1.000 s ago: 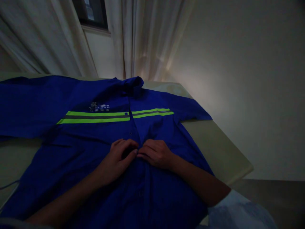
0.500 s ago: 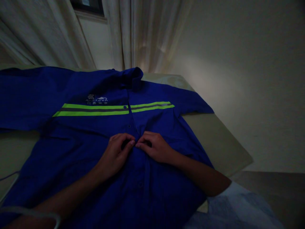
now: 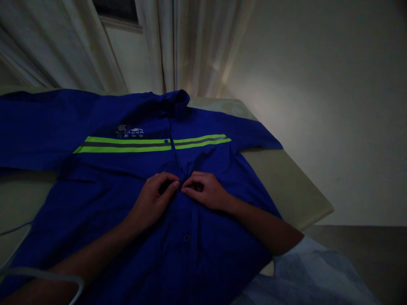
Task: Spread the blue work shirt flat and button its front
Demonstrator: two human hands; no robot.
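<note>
A blue work shirt (image 3: 104, 199) with two lime-green reflective stripes (image 3: 127, 145) and a small white chest logo lies spread front-up on a pale table (image 3: 286, 186). My left hand (image 3: 154, 201) and my right hand (image 3: 203, 191) meet at the button placket in the middle of the shirt. Both pinch the cloth there with curled fingers, fingertips almost touching. A dark button (image 3: 186, 237) shows on the placket below my hands. The collar (image 3: 174, 101) points away from me.
Pale curtains (image 3: 178, 46) hang behind the table, with a dark window (image 3: 117, 8) at upper left. A bare wall fills the right side. The table's right corner (image 3: 327, 209) is near the floor edge. A thin cable (image 3: 19, 241) lies at lower left.
Both hands have crept a little up the placket toward the collar. The view has shifted slightly; the shirt itself lies as before.
</note>
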